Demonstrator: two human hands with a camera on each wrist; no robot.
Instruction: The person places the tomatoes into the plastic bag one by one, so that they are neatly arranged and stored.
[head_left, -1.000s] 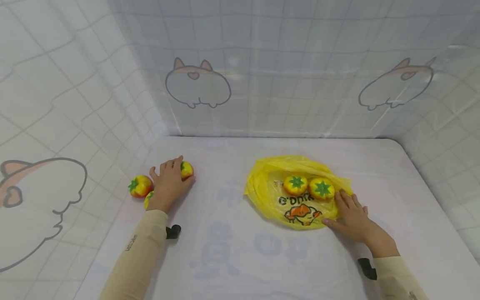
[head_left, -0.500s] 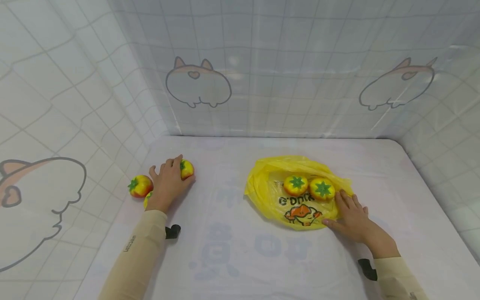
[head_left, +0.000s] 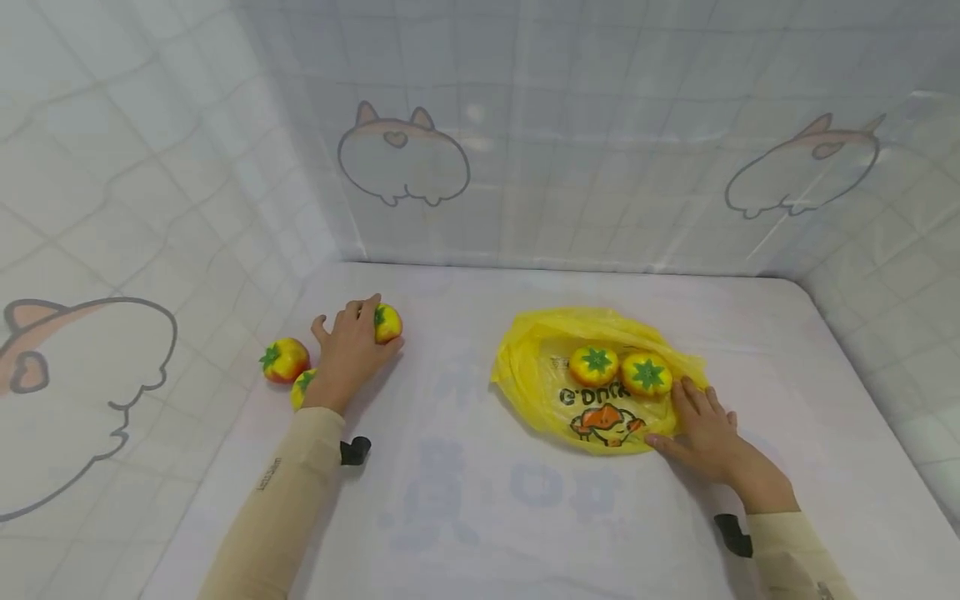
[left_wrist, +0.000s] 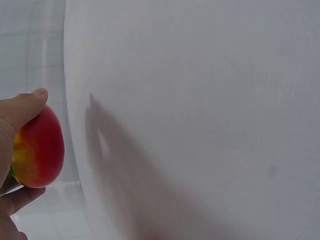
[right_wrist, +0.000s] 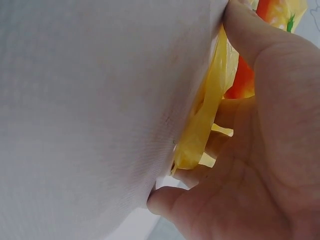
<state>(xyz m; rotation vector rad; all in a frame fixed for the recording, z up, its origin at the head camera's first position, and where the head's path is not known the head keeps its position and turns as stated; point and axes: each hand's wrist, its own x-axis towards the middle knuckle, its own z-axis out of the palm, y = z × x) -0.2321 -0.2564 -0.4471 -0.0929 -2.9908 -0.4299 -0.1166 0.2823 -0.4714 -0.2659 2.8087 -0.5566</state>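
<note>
In the head view my left hand (head_left: 351, 354) grips a red and yellow toy tomato (head_left: 387, 323) between thumb and fingers. The left wrist view shows this tomato (left_wrist: 44, 147) off the white surface, with a shadow apart from it. Two more toy tomatoes, one whole (head_left: 285, 360) and one partly behind my wrist (head_left: 302, 388), sit at the left. My right hand (head_left: 708, 437) rests with extended fingers on the right edge of a yellow plastic bag (head_left: 532, 400). Two toy tomatoes (head_left: 594, 366) (head_left: 647, 374) lie side by side on the bag's printed face, green tops up.
A white cloth with faint printing covers the table (head_left: 450, 533). Pale grid-patterned curtains with cartoon animals, such as the rear curtain (head_left: 570, 167), stand at the back and both sides. Black wrist mounts show on both forearms.
My left hand has shifted slightly right and upward with the toy tomato, uncovering more of the one near its wrist. The view has tilted a little. My right hand and the bag stay put.
</note>
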